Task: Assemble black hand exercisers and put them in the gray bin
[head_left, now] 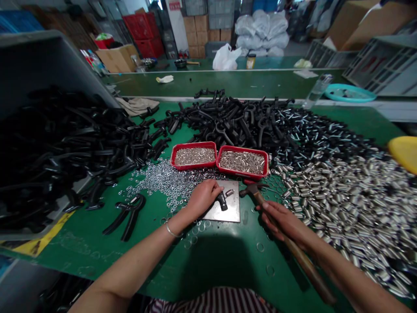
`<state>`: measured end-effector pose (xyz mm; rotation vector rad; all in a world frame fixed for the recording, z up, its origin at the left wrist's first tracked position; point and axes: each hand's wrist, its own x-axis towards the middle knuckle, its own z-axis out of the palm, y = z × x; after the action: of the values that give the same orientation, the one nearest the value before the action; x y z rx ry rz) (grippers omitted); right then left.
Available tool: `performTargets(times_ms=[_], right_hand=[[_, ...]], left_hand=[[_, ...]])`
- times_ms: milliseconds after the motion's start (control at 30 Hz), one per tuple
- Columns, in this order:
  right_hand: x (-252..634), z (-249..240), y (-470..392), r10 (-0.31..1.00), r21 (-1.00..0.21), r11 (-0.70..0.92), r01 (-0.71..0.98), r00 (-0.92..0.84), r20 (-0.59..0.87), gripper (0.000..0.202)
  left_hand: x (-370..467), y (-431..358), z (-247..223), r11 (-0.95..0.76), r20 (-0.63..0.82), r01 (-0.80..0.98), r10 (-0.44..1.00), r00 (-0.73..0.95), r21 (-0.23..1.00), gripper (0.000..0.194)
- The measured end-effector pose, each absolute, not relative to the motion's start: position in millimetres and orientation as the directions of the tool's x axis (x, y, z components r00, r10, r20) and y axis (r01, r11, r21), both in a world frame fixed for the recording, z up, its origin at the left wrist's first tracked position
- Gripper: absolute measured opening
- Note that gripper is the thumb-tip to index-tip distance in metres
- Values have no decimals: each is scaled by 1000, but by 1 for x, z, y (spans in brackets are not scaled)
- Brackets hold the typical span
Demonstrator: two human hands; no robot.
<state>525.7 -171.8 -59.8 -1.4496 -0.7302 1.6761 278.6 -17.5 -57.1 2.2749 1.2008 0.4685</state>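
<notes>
My left hand (pixel 204 196) is closed around a black plastic handle piece (pixel 223 202), pressing it against a square metal plate (pixel 230 213). Part of the piece is hidden under my fingers. Beside it on the plate lies a small metal spring (pixel 230 192). In my right hand (pixel 280 219) is a claw hammer (pixel 258 196), gripped by its wooden handle, with the head just right of the plate. To the left, a black V-shaped hand grip (pixel 127 216) with a spring at its top rests on the green table.
Red trays of small metal pins (pixel 241 161) and small metal pieces (pixel 195 155) stand behind the plate. Nuts (pixel 163 180) are scattered to the left; springs (pixel 352 204) are heaped right. Black handles (pixel 241 119) pile behind and fill a tilted grey crate (pixel 97 82).
</notes>
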Motion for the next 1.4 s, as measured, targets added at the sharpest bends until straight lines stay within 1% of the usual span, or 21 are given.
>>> performTargets(times_ms=[133,267,333,400,500,533,600,700,767,800,833,933,1000,1033,1100,1133,1200,1233,1300,1367,1400], right_hand=[[521,-58,-176,890,-889,-456,-41,13,-457,39],[522,-43,-174,933,-920,-356,162,11,-359,37],[523,-33,-168,948,-895,-290,339,-25,-316,37],[521,-22,-161,970,-820,-170,547,-55,-237,35],[507,-4,-154,992,-703,30,711,-108,-67,34],[501,1,-152,993,-681,79,728,-120,-13,36],[491,2,-149,988,-636,142,759,-150,41,38],[488,-14,-142,986,-584,80,808,-148,-71,37],[493,-30,-136,976,-610,-13,793,-123,-180,39],[497,-37,-134,978,-628,-37,778,-101,-183,42],[501,-42,-132,988,-638,-33,769,-73,-138,44],[500,-46,-127,987,-617,83,783,23,162,47],[487,-44,-124,970,-692,123,711,62,236,43],[477,-43,-123,980,-783,103,614,74,186,41],[454,-44,-120,995,-951,-31,308,100,0,40],[443,-46,-118,989,-985,-111,134,116,-95,41],[424,-52,-115,961,-972,-195,-130,171,-216,42],[418,-56,-113,949,-961,-198,-194,208,-238,43],[412,-62,-110,936,-959,-182,-215,261,-236,43],[411,-67,-106,934,-967,-170,-192,282,-221,43],[411,-69,-104,932,-969,-164,-185,293,-214,44]], left_hand=[[284,-19,-60,-557,101,692,807,582,459,24],[285,-15,-59,-782,171,564,614,771,263,27],[283,-16,-58,-820,158,524,563,811,230,32],[278,-22,-57,-778,163,567,618,769,272,47],[269,-38,-60,-684,172,624,714,679,379,93],[267,-44,-62,-662,163,630,731,663,406,99],[264,-53,-67,-638,141,629,743,654,444,97],[263,-56,-75,-629,142,609,743,654,484,96],[263,-53,-77,-624,144,597,742,655,504,98],[262,-52,-77,-619,141,592,744,654,516,98],[262,-52,-76,-606,137,589,750,648,534,96],[263,-60,-66,-484,135,607,838,528,631,83],[268,-73,-58,-405,184,609,901,392,682,79],[271,-80,-55,-416,243,604,905,350,680,80],[278,-94,-52,-523,374,588,852,366,617,84],[279,-98,-51,-590,419,569,807,415,573,85],[276,-98,-47,-679,436,514,732,523,524,84],[270,-92,-44,-692,420,497,717,556,523,80],[248,-64,-36,-667,392,526,740,546,527,65],[217,-17,-28,-607,395,643,794,463,467,44],[200,11,-24,-546,390,728,829,401,415,40]])
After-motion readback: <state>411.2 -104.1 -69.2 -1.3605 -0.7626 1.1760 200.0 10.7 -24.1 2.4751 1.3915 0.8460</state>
